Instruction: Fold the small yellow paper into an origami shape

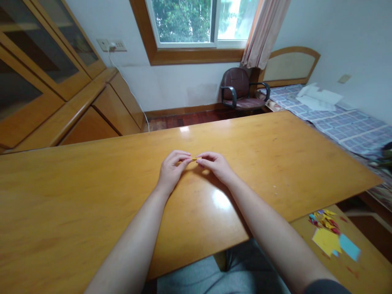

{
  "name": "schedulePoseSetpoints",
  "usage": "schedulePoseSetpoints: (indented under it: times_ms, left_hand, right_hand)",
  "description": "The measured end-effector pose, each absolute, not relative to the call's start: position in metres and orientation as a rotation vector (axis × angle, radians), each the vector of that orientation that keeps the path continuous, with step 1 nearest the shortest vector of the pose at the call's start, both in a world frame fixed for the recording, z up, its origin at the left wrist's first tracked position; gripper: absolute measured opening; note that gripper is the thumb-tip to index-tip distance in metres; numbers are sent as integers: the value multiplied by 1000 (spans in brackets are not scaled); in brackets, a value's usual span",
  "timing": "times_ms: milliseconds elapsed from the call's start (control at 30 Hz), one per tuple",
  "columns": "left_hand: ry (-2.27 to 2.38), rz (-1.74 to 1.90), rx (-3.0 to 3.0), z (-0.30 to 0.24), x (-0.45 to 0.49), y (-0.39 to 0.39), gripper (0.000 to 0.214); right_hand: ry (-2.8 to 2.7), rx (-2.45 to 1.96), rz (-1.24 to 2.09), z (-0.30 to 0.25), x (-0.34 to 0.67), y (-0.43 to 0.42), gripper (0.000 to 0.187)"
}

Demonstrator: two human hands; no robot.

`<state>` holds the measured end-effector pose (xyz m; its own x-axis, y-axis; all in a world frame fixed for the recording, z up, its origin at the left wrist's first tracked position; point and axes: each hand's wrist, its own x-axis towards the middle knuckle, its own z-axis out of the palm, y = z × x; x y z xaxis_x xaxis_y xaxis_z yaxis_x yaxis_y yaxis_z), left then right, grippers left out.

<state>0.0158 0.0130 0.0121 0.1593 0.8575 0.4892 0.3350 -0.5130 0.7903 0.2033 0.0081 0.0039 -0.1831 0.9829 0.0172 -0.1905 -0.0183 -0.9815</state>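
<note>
A small, narrow yellow piece, which looks like folded paper, spans the gap between my two hands just above the wooden table. My left hand pinches its left end between thumb and fingers. Its right end is pinched by my right hand in the same way. Fingertips cover both ends, so the full shape is hidden.
At lower right, a lower surface bears a pile of small colourful folded pieces, a yellow sheet and a light blue sheet. Beyond the table stand an office chair, a bed and a cabinet.
</note>
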Motion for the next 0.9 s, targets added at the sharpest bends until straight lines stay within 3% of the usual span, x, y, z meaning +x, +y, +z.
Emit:
schedulePoseSetpoints:
  times_ms: [500, 900]
  left_hand:
    - [1203, 1056, 1583, -1, 17, 14, 33]
    - [1245, 1078, 1653, 0, 17, 15, 26]
  right_hand:
    - [-1215, -1062, 1277, 7, 204, 9, 21]
    - [-1209, -1063, 1310, 5, 205, 9, 22]
